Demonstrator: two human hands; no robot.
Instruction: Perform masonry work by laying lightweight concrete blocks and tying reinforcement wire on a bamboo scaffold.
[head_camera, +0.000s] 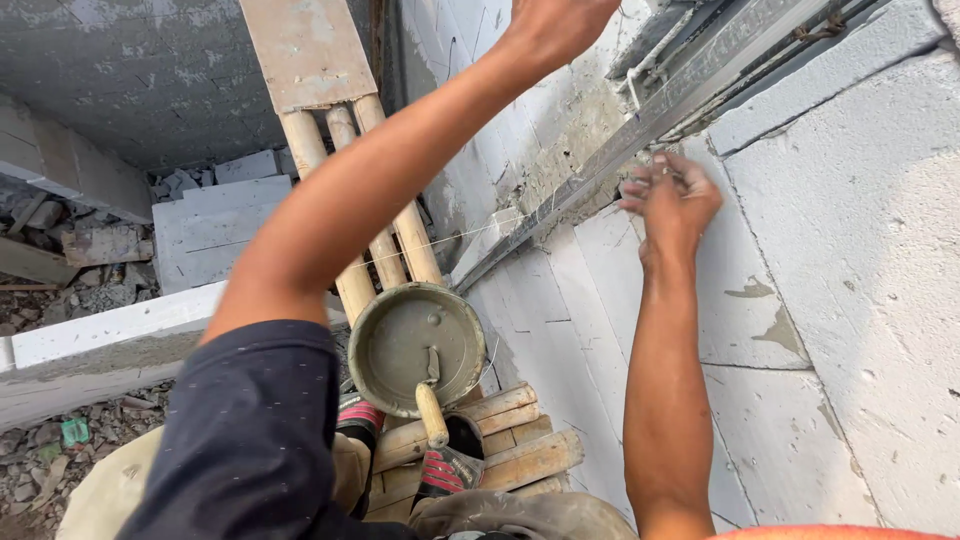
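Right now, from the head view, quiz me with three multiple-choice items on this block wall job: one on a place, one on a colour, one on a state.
1. Where does the round grey mortar-filled pan sit?
A. On the bamboo-pole scaffold
B. On the rubble
C. In a hand

2. What colour is the handle of the trowel in the pan?
A. Red
B. Pale wood
C. Black

3. What is the right hand doing?
A. Hanging free
B. Gripping the trowel
C. Fingers pinched at the wall's top joint

Answers: 1 A, poles lie beneath the pan; 2 B, the handle is light tan; 3 C, the fingertips bunch against the blocks.
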